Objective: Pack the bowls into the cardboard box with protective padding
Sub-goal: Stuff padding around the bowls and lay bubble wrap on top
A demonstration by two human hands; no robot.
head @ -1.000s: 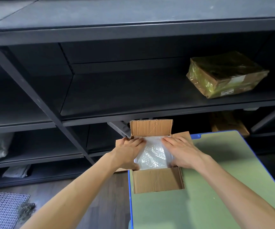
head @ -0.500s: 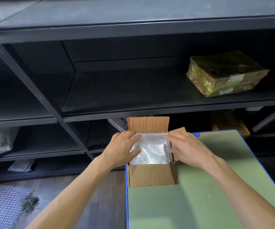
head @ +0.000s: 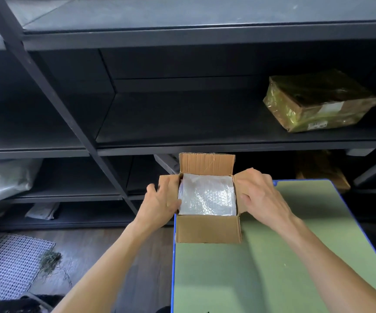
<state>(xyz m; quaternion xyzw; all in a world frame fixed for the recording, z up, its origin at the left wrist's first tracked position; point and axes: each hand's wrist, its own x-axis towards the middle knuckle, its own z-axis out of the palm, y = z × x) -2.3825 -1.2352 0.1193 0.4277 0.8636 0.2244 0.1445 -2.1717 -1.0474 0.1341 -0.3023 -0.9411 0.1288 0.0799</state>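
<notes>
Shifting off the padding (head: 207, 196) it was pressing a moment ago, the left hand (head: 160, 199) is now gripping the left flap (head: 168, 185) of the cardboard box (head: 207, 230). Its fingers are curling behind the flap and the thumb is lying on the inner side. Between the hands, the padding is lying flat and filling the box mouth. Any bowls are sitting hidden beneath it, so I cannot confirm them. Over on the right, the right hand (head: 261, 197) is doing the same, having left the padding, with its fingers clamping over the right flap (head: 241, 177). The box is resting at the far left corner of the green tabletop (head: 272, 267). To me, the cushioning looks finished and the person is starting to fold the flaps shut.
</notes>
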